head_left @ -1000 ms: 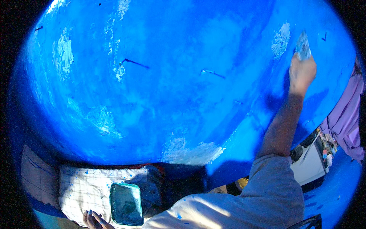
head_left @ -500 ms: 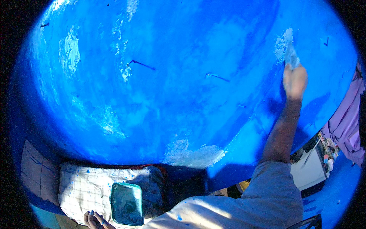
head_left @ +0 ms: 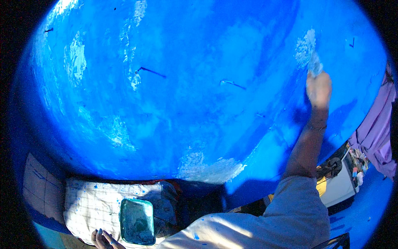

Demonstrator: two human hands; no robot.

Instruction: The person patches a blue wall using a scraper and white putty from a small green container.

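My right hand is raised against the blue wall at the right, gripping a pale flat scraper whose blade lies on a rough whitish patch; the blade is blurred. My left hand is low at the bottom edge, fingers loosely bent and apart, with no object visible in them. It is just left of a green rectangular tub with dark contents, which rests on a paint-spotted white cloth-covered surface.
Bent nails stick out of the wall, which has several other pale patches. Purple fabric hangs at the far right. Below it are a white board, mixed clutter and a yellow object. A grey panel is at lower left.
My right hand with the scraper has moved down and left from about a second ago, onto the pale patch. More yellow and dark shapes show behind my arm. My left hand has barely moved.
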